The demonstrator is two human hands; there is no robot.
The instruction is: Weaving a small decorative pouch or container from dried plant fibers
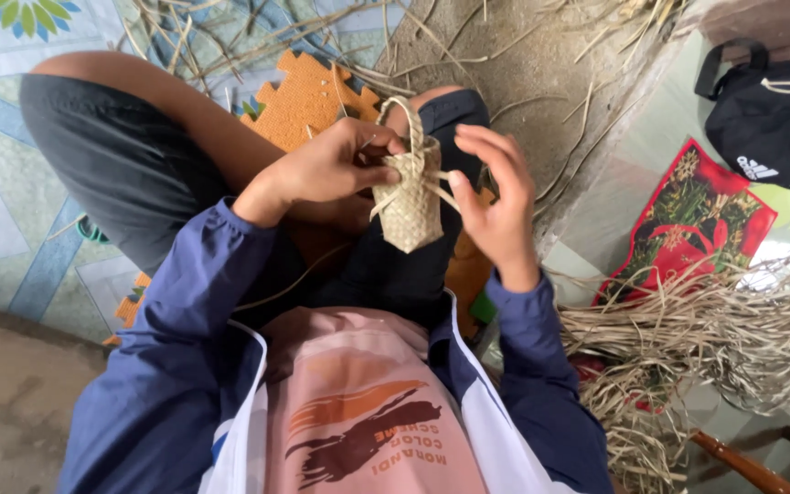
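Mat floor [11,210] – both hands on woven pouch [409,206], straw pile [733,338] rt.

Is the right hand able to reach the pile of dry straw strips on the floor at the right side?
Probably yes. The right hand is open beside the small woven basket, which the left hand holds, and nothing stands between it and the straw pile.

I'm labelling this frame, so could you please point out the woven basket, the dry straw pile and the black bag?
woven basket [409,206], head view, woven body.
dry straw pile [715,338], head view, middle.
black bag [774,123], head view, front.
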